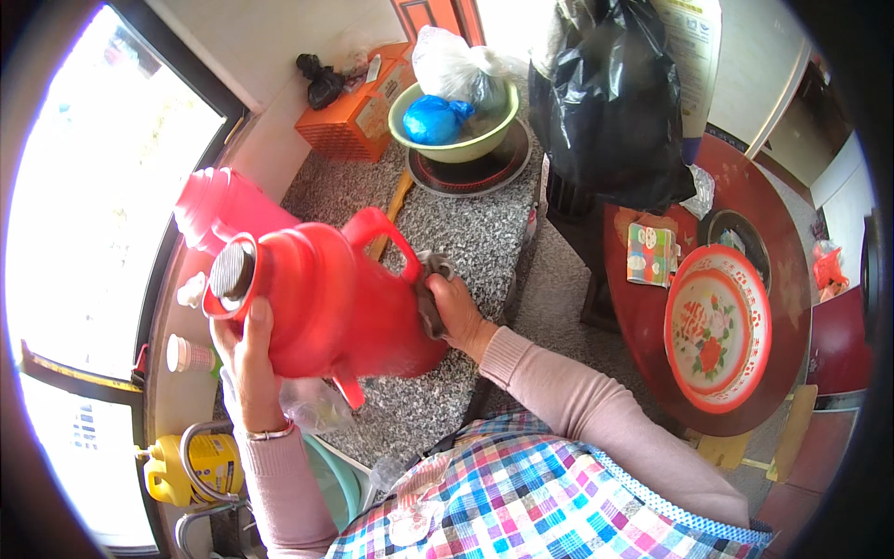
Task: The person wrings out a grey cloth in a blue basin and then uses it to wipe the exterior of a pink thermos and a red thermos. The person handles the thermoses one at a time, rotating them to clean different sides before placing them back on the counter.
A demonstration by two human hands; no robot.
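Note:
A red plastic thermos flask (314,300) is tilted on its side above the speckled granite counter (457,241), its grey stopper (232,271) pointing left. My left hand (248,353) grips it just below the mouth, with fingers partly hidden behind it. At the flask's base, my right hand (454,311) presses a crumpled dark cloth (434,286) against the side. A second, pink-red flask (234,206) stands behind, near the window.
Behind the flasks, a green basin (454,148) with plastic bags rests on a round black hob (513,157) beside an orange box (349,122). A black bag (614,105) hangs at right above a round red table (789,335) holding an enamel basin (712,328). A yellow jug (185,468) is at lower left.

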